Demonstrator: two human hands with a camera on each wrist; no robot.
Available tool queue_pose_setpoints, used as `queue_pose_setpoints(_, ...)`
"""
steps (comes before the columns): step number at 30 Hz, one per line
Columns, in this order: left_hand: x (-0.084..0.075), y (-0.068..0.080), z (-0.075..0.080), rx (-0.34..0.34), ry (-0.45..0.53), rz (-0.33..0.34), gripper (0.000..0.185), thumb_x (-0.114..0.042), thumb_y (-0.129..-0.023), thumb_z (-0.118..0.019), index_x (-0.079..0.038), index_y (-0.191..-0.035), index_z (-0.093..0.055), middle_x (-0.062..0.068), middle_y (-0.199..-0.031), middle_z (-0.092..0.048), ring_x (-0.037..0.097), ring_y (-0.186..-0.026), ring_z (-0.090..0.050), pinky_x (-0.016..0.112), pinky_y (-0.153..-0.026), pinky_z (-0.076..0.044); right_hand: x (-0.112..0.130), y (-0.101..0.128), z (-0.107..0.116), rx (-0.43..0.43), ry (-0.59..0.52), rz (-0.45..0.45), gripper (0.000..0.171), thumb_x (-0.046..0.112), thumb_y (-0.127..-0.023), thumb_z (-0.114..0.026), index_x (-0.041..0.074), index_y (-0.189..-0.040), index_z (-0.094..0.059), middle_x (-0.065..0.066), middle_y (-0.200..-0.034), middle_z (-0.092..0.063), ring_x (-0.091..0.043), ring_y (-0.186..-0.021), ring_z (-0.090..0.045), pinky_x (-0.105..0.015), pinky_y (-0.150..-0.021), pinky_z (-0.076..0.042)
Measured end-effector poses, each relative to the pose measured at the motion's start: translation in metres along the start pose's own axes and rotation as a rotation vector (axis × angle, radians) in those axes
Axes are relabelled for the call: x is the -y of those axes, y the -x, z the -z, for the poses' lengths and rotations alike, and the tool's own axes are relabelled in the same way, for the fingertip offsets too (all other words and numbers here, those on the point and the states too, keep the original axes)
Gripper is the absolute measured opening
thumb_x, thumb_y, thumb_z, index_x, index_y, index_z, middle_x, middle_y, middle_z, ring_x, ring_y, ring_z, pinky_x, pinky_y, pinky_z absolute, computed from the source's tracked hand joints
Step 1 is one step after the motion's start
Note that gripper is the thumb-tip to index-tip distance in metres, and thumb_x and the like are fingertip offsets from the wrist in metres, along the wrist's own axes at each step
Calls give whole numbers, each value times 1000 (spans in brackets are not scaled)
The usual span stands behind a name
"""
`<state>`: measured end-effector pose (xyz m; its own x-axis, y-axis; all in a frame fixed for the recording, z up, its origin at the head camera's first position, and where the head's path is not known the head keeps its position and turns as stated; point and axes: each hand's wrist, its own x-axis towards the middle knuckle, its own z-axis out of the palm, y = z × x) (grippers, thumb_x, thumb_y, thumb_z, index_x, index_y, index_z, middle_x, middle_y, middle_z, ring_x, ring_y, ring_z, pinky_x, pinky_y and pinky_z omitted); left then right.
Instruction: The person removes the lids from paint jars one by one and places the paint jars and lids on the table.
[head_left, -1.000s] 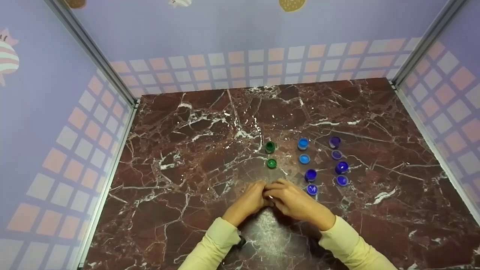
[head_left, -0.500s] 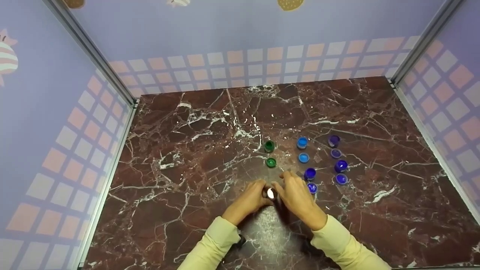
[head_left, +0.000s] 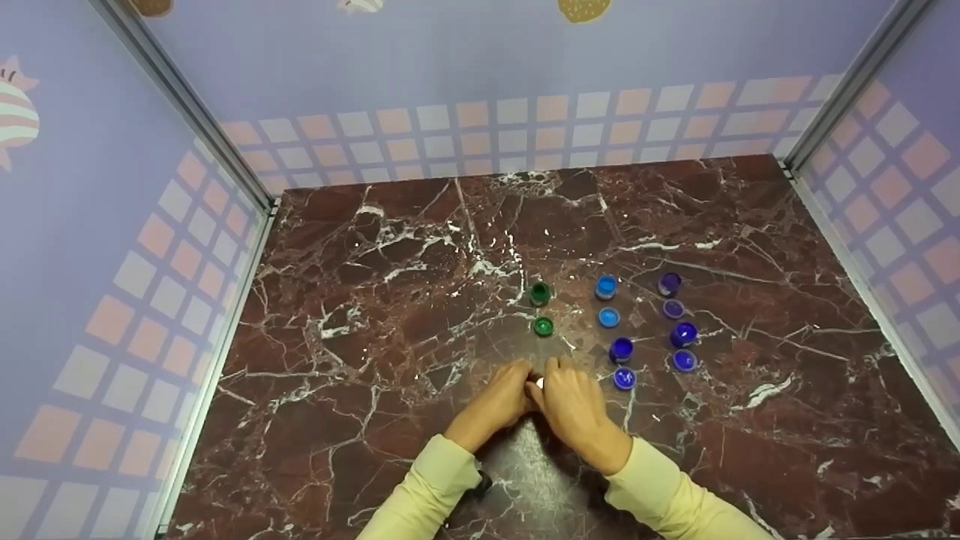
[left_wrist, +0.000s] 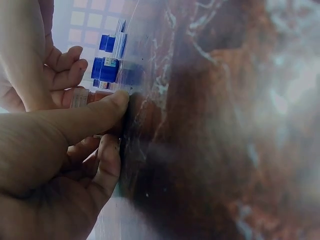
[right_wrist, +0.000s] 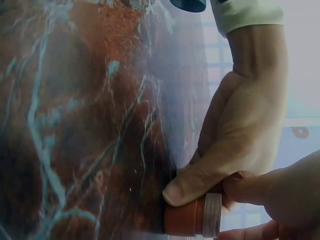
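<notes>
A small reddish-brown paint pot [right_wrist: 182, 220] stands upright on the marble-patterned table, mostly hidden between the hands in the head view. My left hand [head_left: 501, 399] grips its body, with the thumb along the side near the tabletop. Over the top sits a clear lid [right_wrist: 212, 215], showing as a white glint in the head view. My right hand [head_left: 576, 409] pinches this lid between thumb and curled fingers, partly out of frame in the right wrist view.
Several open paint pots stand beyond and right of the hands, each with its lid in front: green pot [head_left: 539, 294], light blue pot [head_left: 606, 287], dark blue pot [head_left: 621, 349], purple pot [head_left: 670, 283], violet pot [head_left: 683, 334]. Patterned walls [head_left: 480, 67] enclose the table.
My right hand loosened from the lid half a second ago, leaving its top showing, and now pinches it again with the wrist turned. The left hand and the pot have stayed put.
</notes>
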<state>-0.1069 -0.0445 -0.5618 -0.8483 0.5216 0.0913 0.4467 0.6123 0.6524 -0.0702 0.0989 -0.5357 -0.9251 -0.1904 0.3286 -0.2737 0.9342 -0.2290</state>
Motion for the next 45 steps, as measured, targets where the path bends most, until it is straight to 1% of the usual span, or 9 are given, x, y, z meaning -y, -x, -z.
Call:
queue_pose_setpoints(5,-1,0,0,-7,0,13,25,-5,-76,-83,-2,-94,-66,9,-92,-67,28,-90,-67,40,-84,-54,3,0,-3,7,26,10,37,24,-84,-84,-1,-82,-58,-15,-77,-58,-36,-61,-64,-47,-51,-54)
queue_pose_setpoints(10,-1,0,0,-10,-18,13,25,-4,-76,-83,-4,-89,-61,9,-88,-64,28,-86,-65,41,-80,-54,3,0,0,18,14,66,29,16,-83,-83,-1,-84,-60,-14,-79,-56,-36,-59,-63,-47,-48,-53)
queue_pose_setpoints(16,0,1,-1,-6,-35,-1,27,-7,-77,-83,-4,-88,-59,8,-86,-62,28,-84,-63,41,-79,-53,-5,-3,7,117,-129,136,22,11,-86,-81,0,-88,-62,-12,-80,-54,-35,-63,-62,-49,-52,-53)
queue_pose_setpoints(19,0,1,-2,6,-18,14,28,-10,-79,-85,-3,-91,-61,8,-88,-63,27,-84,-63,40,-78,-52,-11,-5,10,158,-206,196,19,5,-84,-81,1,-90,-64,-10,-82,-54,-33,-66,-62,-48,-55,-54)
queue_pose_setpoints(24,1,-1,-2,21,21,27,34,-14,-78,-89,-2,-100,-65,11,-96,-67,27,-91,-65,38,-82,-53,-19,-8,12,191,-237,343,22,-4,-77,-81,0,-92,-67,-11,-90,-61,-31,-80,-62,-44,-67,-56)
queue_pose_setpoints(27,1,-1,-1,23,38,32,36,-12,-77,-89,-2,-103,-66,11,-99,-68,26,-92,-65,37,-83,-53,-22,-10,14,214,-249,402,21,-3,-77,-82,2,-93,-69,-10,-94,-65,-30,-85,-61,-43,-73,-56)
queue_pose_setpoints(31,0,-1,-1,28,33,42,37,-13,-77,-90,-3,-102,-65,11,-99,-67,27,-93,-65,36,-84,-53,-25,-12,16,248,-256,454,18,-3,-79,-81,5,-91,-71,-7,-96,-69,-26,-87,-60,-39,-77,-56)
queue_pose_setpoints(38,1,-1,-1,34,13,44,37,-15,-75,-91,-4,-97,-64,7,-93,-64,25,-88,-63,34,-80,-53,-33,-15,15,291,-300,536,27,-16,-72,-73,8,-83,-67,-4,-94,-67,-23,-90,-60,-36,-79,-55)
queue_pose_setpoints(45,2,0,-1,18,21,23,36,-14,-75,-92,-5,-93,-62,6,-89,-63,23,-84,-63,33,-76,-53,-42,-15,12,274,-350,575,31,-17,-71,-72,7,-90,-71,-3,-97,-69,-22,-95,-61,-35,-82,-55)
